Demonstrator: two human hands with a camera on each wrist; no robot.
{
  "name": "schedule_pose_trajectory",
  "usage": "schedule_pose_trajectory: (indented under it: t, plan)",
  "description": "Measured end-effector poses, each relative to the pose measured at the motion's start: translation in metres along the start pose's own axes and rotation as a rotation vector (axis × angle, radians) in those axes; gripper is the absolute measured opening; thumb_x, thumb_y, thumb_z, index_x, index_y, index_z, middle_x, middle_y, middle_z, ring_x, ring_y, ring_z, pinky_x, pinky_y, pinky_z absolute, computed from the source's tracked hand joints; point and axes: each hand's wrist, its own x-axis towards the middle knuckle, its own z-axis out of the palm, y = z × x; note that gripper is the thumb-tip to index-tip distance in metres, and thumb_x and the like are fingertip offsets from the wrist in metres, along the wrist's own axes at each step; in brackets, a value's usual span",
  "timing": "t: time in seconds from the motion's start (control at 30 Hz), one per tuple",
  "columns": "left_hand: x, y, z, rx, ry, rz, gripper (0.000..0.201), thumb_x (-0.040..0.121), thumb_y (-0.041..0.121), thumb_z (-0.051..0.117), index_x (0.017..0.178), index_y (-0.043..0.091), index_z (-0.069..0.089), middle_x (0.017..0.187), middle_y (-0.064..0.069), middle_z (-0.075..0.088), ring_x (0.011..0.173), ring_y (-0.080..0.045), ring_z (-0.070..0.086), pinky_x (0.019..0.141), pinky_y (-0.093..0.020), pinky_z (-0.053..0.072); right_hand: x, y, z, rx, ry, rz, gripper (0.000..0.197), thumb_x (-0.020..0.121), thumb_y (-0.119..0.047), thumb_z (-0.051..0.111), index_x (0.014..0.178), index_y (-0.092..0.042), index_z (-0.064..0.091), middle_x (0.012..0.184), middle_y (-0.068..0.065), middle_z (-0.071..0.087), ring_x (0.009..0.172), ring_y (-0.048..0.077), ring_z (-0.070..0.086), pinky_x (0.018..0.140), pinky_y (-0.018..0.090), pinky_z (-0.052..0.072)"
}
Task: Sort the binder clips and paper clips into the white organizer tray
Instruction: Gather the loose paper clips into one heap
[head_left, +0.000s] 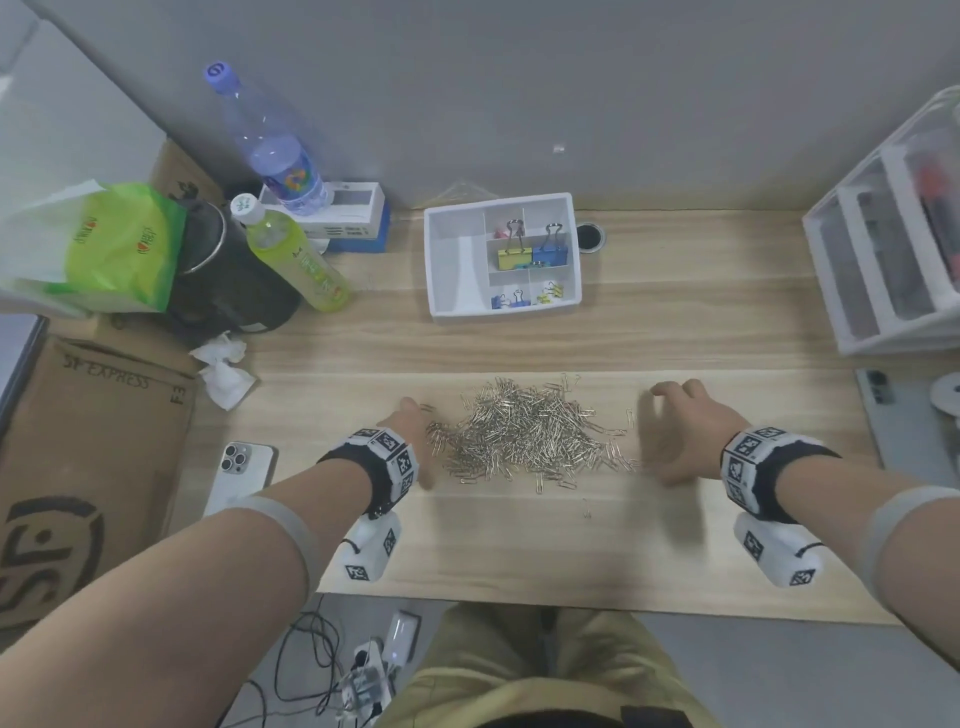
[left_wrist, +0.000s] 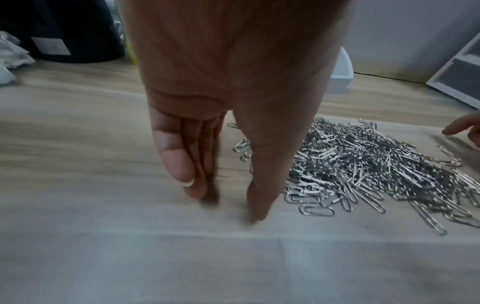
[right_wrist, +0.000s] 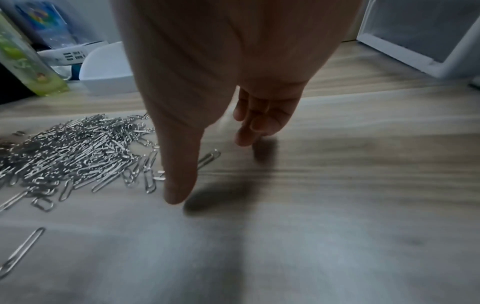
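Note:
A heap of silver paper clips (head_left: 530, 431) (left_wrist: 369, 164) (right_wrist: 78, 152) lies on a pale sheet in the middle of the desk. My left hand (head_left: 410, 441) (left_wrist: 223, 197) stands at the heap's left edge, fingers straight and pointing down at the sheet, holding nothing. My right hand (head_left: 675, 431) (right_wrist: 207, 164) hovers at the heap's right edge, fingers spread and relaxed, also empty. The white organizer tray (head_left: 452, 254) stands farther back; its small compartments hold yellow and blue binder clips (head_left: 530, 254), and its large left compartment looks empty.
Two bottles (head_left: 291, 254), a black container, a green bag (head_left: 104, 244) and crumpled tissues (head_left: 223, 369) crowd the left. A phone (head_left: 241, 473) lies by my left forearm. A white drawer unit (head_left: 893, 234) stands at right. One stray clip (head_left: 587, 508) lies nearer me.

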Motion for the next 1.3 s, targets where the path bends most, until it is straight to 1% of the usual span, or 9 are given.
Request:
schedule_pose_trajectory:
  t: [0.2, 0.3, 0.43, 0.67, 0.87, 0.93, 1.07, 1.17, 1.3]
  plan:
    - [-0.001, 0.012, 0.011, -0.048, 0.056, 0.115, 0.087, 0.061, 0.016, 0.091, 0.121, 0.006, 0.028, 0.092, -0.006, 0.056, 0.081, -0.025, 0.06, 0.065, -0.031, 0.049, 0.005, -0.016, 0.021, 0.172, 0.07, -0.07, 0.093, 0.055, -0.036, 0.086, 0.133, -0.019, 0.04, 0.122, 0.0, 0.043, 0.101, 0.022, 0.056, 0.087, 0.031, 0.047]
    - [-0.001, 0.02, 0.014, -0.097, 0.07, 0.198, 0.077, 0.064, 0.012, 0.088, 0.117, 0.008, 0.032, 0.089, -0.002, 0.054, 0.077, -0.02, 0.06, 0.054, -0.024, 0.045, 0.012, -0.037, 0.027, 0.246, 0.066, -0.16, 0.086, 0.059, -0.031, 0.088, 0.13, -0.012, 0.045, 0.121, 0.003, 0.047, 0.11, 0.018, 0.055, 0.092, 0.031, 0.047]
    - [0.001, 0.036, 0.018, -0.099, 0.087, 0.3, 0.066, 0.068, 0.013, 0.085, 0.111, 0.011, 0.035, 0.084, -0.003, 0.052, 0.073, -0.019, 0.058, 0.051, -0.024, 0.04, 0.018, -0.062, 0.034, 0.306, 0.032, -0.226, 0.08, 0.066, -0.02, 0.087, 0.133, -0.011, 0.044, 0.124, 0.003, 0.048, 0.092, 0.008, 0.051, 0.08, 0.019, 0.041]
    - [-0.002, 0.061, 0.021, -0.124, 0.082, 0.347, 0.081, 0.067, 0.021, 0.087, 0.125, 0.008, 0.033, 0.089, -0.004, 0.06, 0.082, -0.02, 0.061, 0.063, -0.026, 0.046, 0.018, -0.077, 0.031, 0.304, 0.016, -0.248, 0.069, 0.072, -0.021, 0.08, 0.131, -0.011, 0.047, 0.121, 0.003, 0.053, 0.086, 0.009, 0.051, 0.079, 0.021, 0.041]
    - [-0.007, 0.031, -0.002, -0.211, 0.111, 0.281, 0.05, 0.076, 0.017, 0.074, 0.108, 0.017, 0.036, 0.092, 0.001, 0.055, 0.08, -0.015, 0.056, 0.06, -0.025, 0.044, 0.013, -0.033, 0.002, 0.344, 0.073, 0.019, 0.017, 0.084, -0.03, 0.06, 0.097, -0.018, 0.062, 0.097, 0.006, 0.07, 0.08, 0.023, 0.061, 0.072, 0.027, 0.045]
    - [-0.004, 0.017, -0.013, -0.256, 0.154, 0.19, 0.043, 0.081, 0.018, 0.066, 0.112, 0.014, 0.037, 0.094, -0.005, 0.058, 0.076, -0.017, 0.057, 0.056, -0.028, 0.044, 0.011, -0.021, -0.002, 0.419, 0.008, 0.126, 0.022, 0.088, -0.028, 0.053, 0.084, -0.01, 0.064, 0.08, 0.011, 0.072, 0.068, 0.03, 0.069, 0.061, 0.032, 0.054]
    - [0.001, 0.009, -0.022, -0.236, 0.192, 0.031, 0.046, 0.085, 0.006, 0.053, 0.127, 0.007, 0.033, 0.107, -0.01, 0.054, 0.083, -0.023, 0.057, 0.061, -0.031, 0.046, 0.008, -0.019, 0.009, 0.553, -0.175, 0.199, 0.031, 0.094, -0.022, 0.046, 0.089, 0.002, 0.064, 0.073, 0.02, 0.072, 0.056, 0.034, 0.069, 0.051, 0.037, 0.058]
    - [0.005, 0.017, -0.013, -0.16, 0.179, 0.062, 0.045, 0.084, -0.005, 0.051, 0.126, 0.003, 0.037, 0.125, -0.015, 0.044, 0.09, -0.025, 0.05, 0.075, -0.032, 0.048, 0.012, -0.037, 0.019, 0.706, -0.247, 0.207, 0.025, 0.093, -0.019, 0.052, 0.085, 0.003, 0.063, 0.067, 0.017, 0.068, 0.051, 0.031, 0.065, 0.049, 0.032, 0.052]
    - [0.005, 0.034, -0.007, -0.139, 0.134, 0.151, 0.042, 0.084, 0.0, 0.057, 0.123, 0.002, 0.04, 0.121, -0.012, 0.045, 0.091, -0.021, 0.047, 0.078, -0.03, 0.046, 0.021, -0.066, 0.026, 0.737, -0.275, 0.159, 0.017, 0.094, -0.017, 0.053, 0.096, -0.002, 0.061, 0.072, 0.015, 0.073, 0.061, 0.028, 0.073, 0.054, 0.033, 0.058]
